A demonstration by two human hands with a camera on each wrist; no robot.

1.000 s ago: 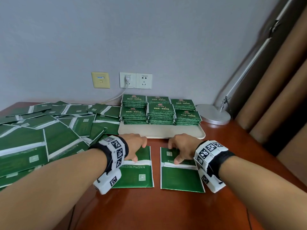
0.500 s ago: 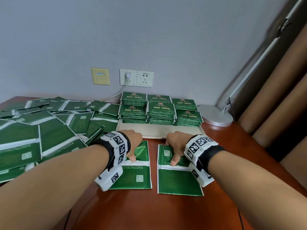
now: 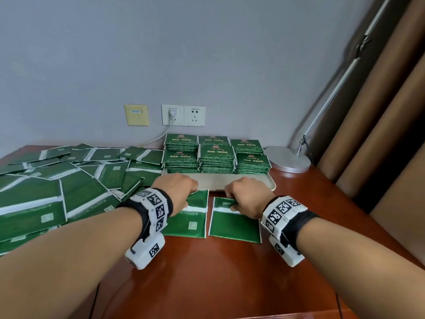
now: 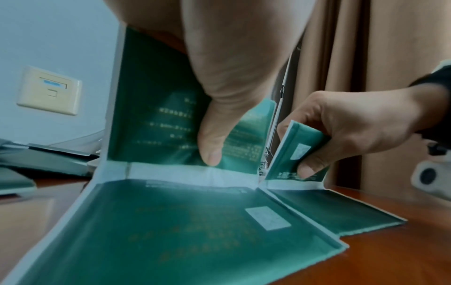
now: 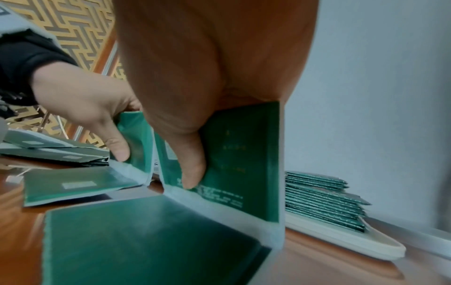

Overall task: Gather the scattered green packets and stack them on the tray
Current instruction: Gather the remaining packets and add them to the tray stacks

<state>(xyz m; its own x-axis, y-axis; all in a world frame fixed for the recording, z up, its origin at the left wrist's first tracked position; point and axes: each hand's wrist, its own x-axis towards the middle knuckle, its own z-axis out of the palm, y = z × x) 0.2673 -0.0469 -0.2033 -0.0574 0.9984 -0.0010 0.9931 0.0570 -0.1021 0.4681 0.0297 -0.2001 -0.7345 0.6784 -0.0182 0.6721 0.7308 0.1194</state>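
On the counter [image 3: 207, 272], left of the tray [image 3: 230, 183] with its six stacks: scattered packets [image 3: 69, 180]. Nearer, two packets, far halves now folded upright, flat a second ago. Left hand [image 3: 177, 187] pinching left packet [image 3: 186, 224], right hand [image 3: 248, 194] right packet [image 3: 234, 226]; nearly stack-ready.

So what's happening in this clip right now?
A person is folding two green packets on the table, one per hand. The left hand pinches the far half of the left packet and lifts it upright; the right hand does the same with the right packet. Beyond them, the tray already holds six stacks, and a loose pile waits on the left.
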